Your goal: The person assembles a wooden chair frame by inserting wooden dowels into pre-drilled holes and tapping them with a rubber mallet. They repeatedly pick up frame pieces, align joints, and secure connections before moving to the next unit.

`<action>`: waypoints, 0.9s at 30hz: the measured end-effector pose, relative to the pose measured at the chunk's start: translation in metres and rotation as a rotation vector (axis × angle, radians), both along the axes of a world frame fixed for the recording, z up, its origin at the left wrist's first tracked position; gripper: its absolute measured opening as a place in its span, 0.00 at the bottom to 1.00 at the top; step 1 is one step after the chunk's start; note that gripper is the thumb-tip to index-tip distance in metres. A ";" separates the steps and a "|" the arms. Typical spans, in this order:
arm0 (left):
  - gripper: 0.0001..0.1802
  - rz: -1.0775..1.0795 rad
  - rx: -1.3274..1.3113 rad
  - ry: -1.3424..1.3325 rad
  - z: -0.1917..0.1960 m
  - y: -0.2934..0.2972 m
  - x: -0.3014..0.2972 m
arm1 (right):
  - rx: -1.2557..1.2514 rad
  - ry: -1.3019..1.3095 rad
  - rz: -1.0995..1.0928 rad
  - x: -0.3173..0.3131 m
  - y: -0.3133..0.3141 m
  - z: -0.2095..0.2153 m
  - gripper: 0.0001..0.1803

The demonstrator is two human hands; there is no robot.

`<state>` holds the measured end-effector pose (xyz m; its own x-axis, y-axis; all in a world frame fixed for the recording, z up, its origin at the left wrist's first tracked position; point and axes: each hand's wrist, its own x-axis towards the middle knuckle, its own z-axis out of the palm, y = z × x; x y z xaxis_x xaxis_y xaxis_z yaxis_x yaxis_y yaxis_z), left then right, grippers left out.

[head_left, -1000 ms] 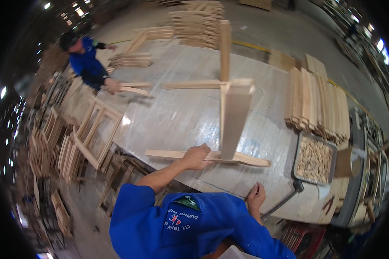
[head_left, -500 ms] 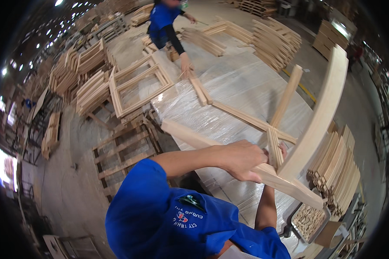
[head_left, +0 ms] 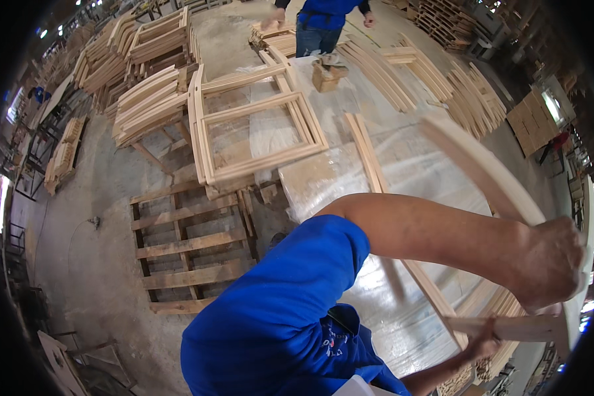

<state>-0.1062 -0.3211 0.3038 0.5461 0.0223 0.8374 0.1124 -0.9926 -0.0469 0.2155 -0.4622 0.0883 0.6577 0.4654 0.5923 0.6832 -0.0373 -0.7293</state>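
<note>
My left hand [head_left: 549, 261] is closed in a fist at the far right, on a pale wooden frame made of curved pieces. One curved wooden piece [head_left: 488, 165] of it slants up and left from my fist, blurred by motion. A short wooden crosspiece [head_left: 515, 328] lies below my left hand. My right hand [head_left: 485, 340] is lower down, its fingers wrapped around this crosspiece. My left forearm crosses in front of the table and hides part of it. How the pieces join behind my left hand is hard to see.
A film-covered table [head_left: 402, 155] carries long wooden strips [head_left: 366, 152]. Stacked rectangular wooden frames [head_left: 264, 158] stand at its far left, beside a pallet [head_left: 191, 251] on the floor. A co-worker [head_left: 320, 26] stands beyond the table. Curved wooden parts [head_left: 376, 72] lie at the far side.
My left hand has moved right with the wooden frame, which has turned. My right hand has moved right and down. The co-worker has straightened up, away from the strips. The view has shifted.
</note>
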 end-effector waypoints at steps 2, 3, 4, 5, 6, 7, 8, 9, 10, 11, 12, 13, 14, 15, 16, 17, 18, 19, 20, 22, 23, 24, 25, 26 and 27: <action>0.14 -0.059 0.115 -0.445 -0.011 0.050 -0.084 | 0.022 -0.028 0.025 -0.024 0.011 0.039 0.24; 0.15 -0.084 0.131 -0.607 -0.035 0.084 -0.125 | -0.093 -0.001 -0.047 -0.031 0.014 0.061 0.24; 0.18 -0.065 -0.026 -0.638 -0.079 0.122 -0.168 | -0.213 0.030 -0.147 -0.035 0.008 0.079 0.24; 0.22 -0.038 -0.164 -0.662 -0.119 0.156 -0.214 | -0.230 0.038 -0.176 -0.037 0.001 0.091 0.25; 0.22 0.138 -0.507 -0.472 -0.174 0.193 -0.264 | -0.242 0.045 -0.211 -0.038 -0.011 0.102 0.25; 0.28 0.565 -0.756 -0.198 -0.209 0.212 -0.326 | -0.250 0.052 -0.257 -0.049 -0.011 0.112 0.25; 0.37 0.834 -0.851 -0.072 -0.271 0.244 -0.387 | -0.223 0.082 -0.250 -0.059 0.001 0.120 0.26; 0.41 1.065 -0.884 0.041 -0.330 0.259 -0.456 | -0.171 0.130 -0.235 -0.066 0.020 0.122 0.26; 0.44 1.245 -0.980 0.235 -0.367 0.262 -0.502 | -0.143 0.175 -0.242 -0.074 0.029 0.128 0.26; 0.46 1.399 -0.873 0.284 -0.402 0.256 -0.540 | -0.080 0.228 -0.242 -0.082 0.031 0.136 0.26; 0.46 1.416 -1.001 0.424 -0.420 0.262 -0.558 | -0.026 0.275 -0.274 -0.093 0.015 0.144 0.26; 0.45 1.287 -1.138 0.600 -0.430 0.271 -0.565 | 0.022 0.316 -0.337 -0.109 -0.015 0.152 0.26; 0.40 1.462 -1.163 0.564 -0.441 0.240 -0.604 | 0.014 0.374 -0.244 -0.094 0.055 0.145 0.26; 0.35 1.541 -1.121 0.543 -0.448 0.238 -0.613 | 0.048 0.418 -0.246 -0.095 0.057 0.147 0.26; 0.33 1.523 -1.146 0.514 -0.450 0.246 -0.618 | 0.091 0.446 -0.254 -0.097 0.048 0.155 0.26; 0.31 1.403 -1.089 0.498 -0.443 0.287 -0.595 | 0.209 0.459 -0.371 -0.129 -0.049 0.159 0.26; 0.30 1.429 -1.112 0.605 -0.442 0.269 -0.621 | 0.175 0.492 -0.291 -0.101 0.018 0.160 0.26; 0.29 1.362 -1.071 0.724 -0.437 0.273 -0.622 | 0.198 0.515 -0.304 -0.100 0.006 0.160 0.26; 0.28 1.331 -1.059 0.767 -0.433 0.273 -0.622 | 0.214 0.527 -0.320 -0.099 -0.008 0.161 0.26; 0.27 1.267 -1.030 0.841 -0.420 0.280 -0.616 | 0.250 0.533 -0.356 -0.101 -0.043 0.161 0.26; 0.26 1.238 -1.008 0.814 -0.412 0.283 -0.616 | 0.264 0.531 -0.360 -0.098 -0.052 0.162 0.26; 0.25 1.213 -1.002 0.807 -0.400 0.276 -0.619 | 0.243 0.532 -0.366 -0.093 -0.056 0.163 0.26; 0.25 1.185 -1.003 0.793 -0.391 0.268 -0.622 | 0.194 0.533 -0.383 -0.086 -0.059 0.168 0.28; 0.24 1.176 -1.022 0.691 -0.386 0.258 -0.622 | 0.197 0.540 -0.360 -0.079 -0.061 0.175 0.29; 0.23 1.166 -1.028 0.589 -0.378 0.252 -0.620 | 0.211 0.552 -0.342 -0.072 -0.064 0.182 0.29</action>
<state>-0.7259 -0.0694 -0.0745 0.0562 0.9947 -0.0859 0.9729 -0.0352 0.2285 0.1435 -0.5261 0.2706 0.9790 0.0893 0.1830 0.1840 -0.0036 -0.9829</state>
